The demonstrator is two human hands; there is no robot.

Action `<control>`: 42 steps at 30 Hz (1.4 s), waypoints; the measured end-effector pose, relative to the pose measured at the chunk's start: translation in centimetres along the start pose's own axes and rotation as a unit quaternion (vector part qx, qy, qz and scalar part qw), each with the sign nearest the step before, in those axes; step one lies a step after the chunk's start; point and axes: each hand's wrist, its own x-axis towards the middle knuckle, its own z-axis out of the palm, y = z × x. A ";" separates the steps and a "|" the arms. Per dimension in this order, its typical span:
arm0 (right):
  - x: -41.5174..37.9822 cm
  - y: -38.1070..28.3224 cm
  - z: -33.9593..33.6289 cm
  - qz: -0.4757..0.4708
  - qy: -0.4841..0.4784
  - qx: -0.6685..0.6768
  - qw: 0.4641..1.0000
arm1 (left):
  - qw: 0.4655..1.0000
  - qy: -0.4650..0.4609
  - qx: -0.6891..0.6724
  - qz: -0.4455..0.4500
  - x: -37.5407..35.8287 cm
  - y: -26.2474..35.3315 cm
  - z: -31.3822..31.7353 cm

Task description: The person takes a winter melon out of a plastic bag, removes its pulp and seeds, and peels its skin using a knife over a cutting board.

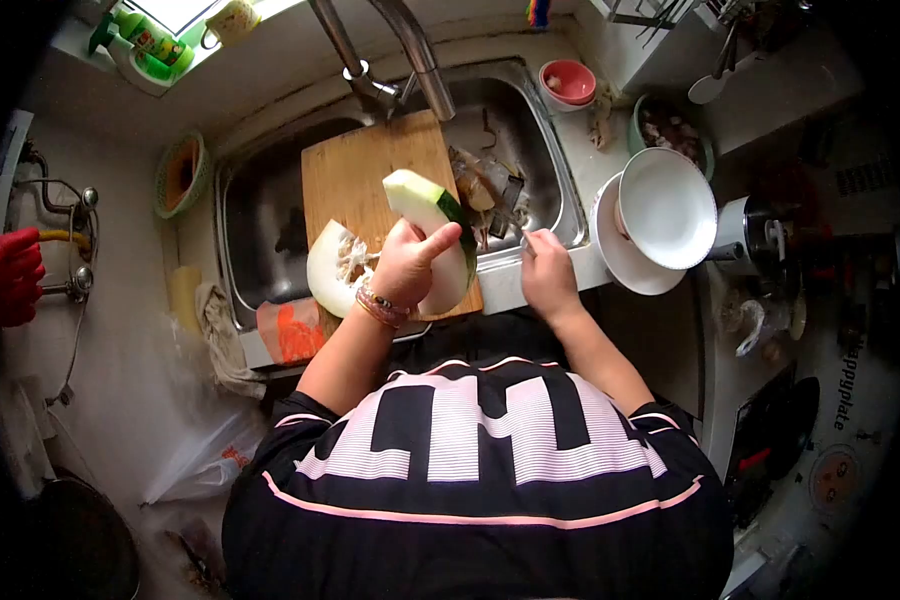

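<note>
My left hand (407,264) is closed around a wedge of winter melon (416,192) with pale flesh and dark green rind, above a wooden cutting board (370,165). Beside it on the board lies another pale melon piece (330,275), with stringy pulp and seeds showing. My right hand (548,272) is closed at the sink's near edge, to the right of the board. From its fingers a thin utensil (522,232) points up and left over the sink; its kind is too small to tell.
The board spans the double metal sink (550,160), under a faucet (420,65). Scraps and wrappers lie in the right basin. White bowls (667,208) stand at the right, pink bowls (568,82) behind. A green basket (182,175) and a cloth (225,340) are at left.
</note>
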 end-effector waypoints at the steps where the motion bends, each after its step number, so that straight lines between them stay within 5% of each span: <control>1: 0.3 -1.1 -0.3 -0.035 0.012 0.001 0.999 | 0.999 -0.013 -0.041 -0.020 0.4 0.2 0.1; 3: 0.5 -3.0 -0.9 -0.105 0.030 -0.013 0.994 | 0.990 -0.035 -0.122 -0.070 0.4 0.2 0.0; 8: 0.0 -6.8 -2.6 -0.200 0.021 -0.069 0.977 | 0.970 -0.114 0.142 0.160 1.6 -9.1 -6.9; 10: 0.0 -6.9 -2.5 -0.221 0.033 -0.082 0.971 | 0.884 -0.094 0.357 0.285 2.1 -10.8 -8.3; 11: 0.1 -6.8 -2.5 -0.212 0.029 -0.086 0.973 | 0.683 -0.001 0.647 0.340 2.2 -11.8 -8.7; 13: 0.1 -6.6 -2.5 -0.195 0.020 -0.094 0.976 | 0.819 -0.033 0.520 0.239 2.2 -11.3 -8.7; 16: 0.2 -6.3 -2.6 -0.191 0.023 -0.090 0.977 | 0.876 -0.041 0.424 0.227 2.4 -9.9 -7.8; 20: 0.6 -4.3 -1.6 -0.193 0.027 -0.091 0.977 | 0.994 -0.017 0.020 0.109 0.4 -4.0 -2.6; 21: 0.6 -3.6 -1.3 -0.181 0.025 -0.091 0.979 | 0.990 -0.013 -0.124 0.058 0.0 -2.6 -1.5; 25: 0.5 -1.1 0.2 -0.136 0.009 -0.079 0.988 | 0.994 -0.084 -0.073 0.014 0.5 -2.9 -2.7; 42: 0.5 2.0 2.0 -0.088 0.007 -0.043 0.995 | 0.985 -0.082 -0.146 0.034 -0.9 -2.5 -3.5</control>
